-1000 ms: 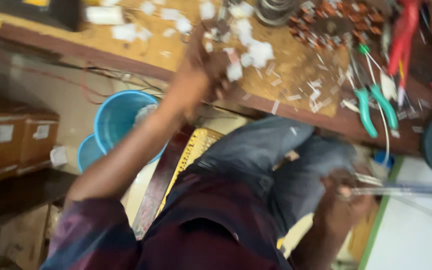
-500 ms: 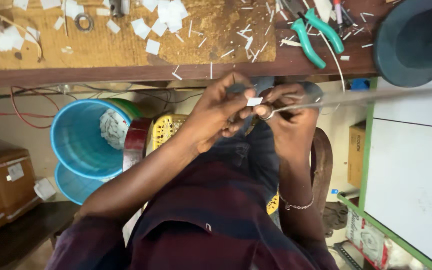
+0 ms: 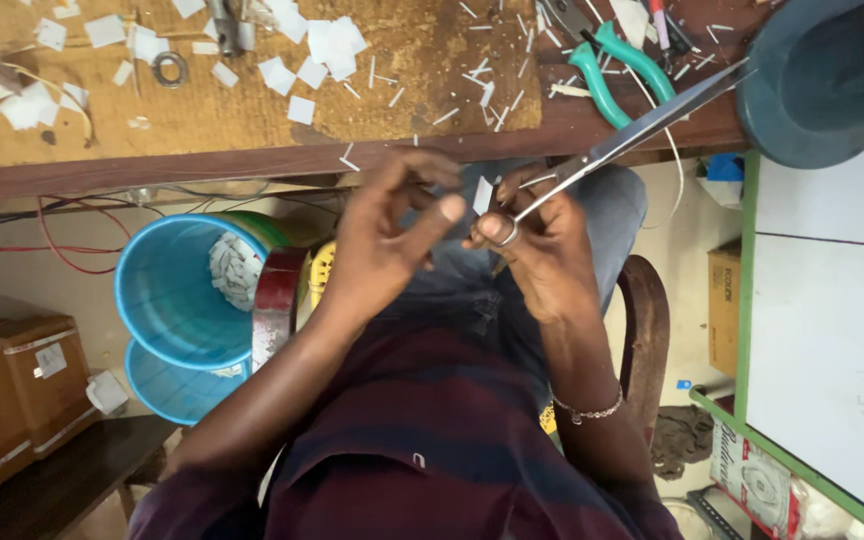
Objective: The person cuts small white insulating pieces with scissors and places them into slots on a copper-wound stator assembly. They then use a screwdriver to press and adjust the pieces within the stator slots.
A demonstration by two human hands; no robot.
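Here, both hands are up over the lap, just under the table (image 3: 252, 160) edge. Right hand (image 3: 542, 255) is clenched around the ring handles of long steel scissors (image 3: 632, 130), blades running out toward 2 o'clock, thin and shiny, tip reaching past the table edge. A small white paper piece (image 3: 482, 194), flat and roughly rectangular, sits upright between the two hands, at about 11 o'clock from the right fingers and right next to the scissor pivot. Left hand (image 3: 392, 240) has fingers curled loosely, thumb stuck out toward 3 o'clock with its tip just beside the paper; can't tell whether it's actually pinching it. At 12 o'clock on the table: a worn brown board (image 3: 422, 60) littered with white paper squares (image 3: 322, 45) and thin slivers, green-handled pliers (image 3: 622, 65) at 1 o'clock. Round blue plastic bucket (image 3: 167, 295) at 9 o'clock, white scraps inside.
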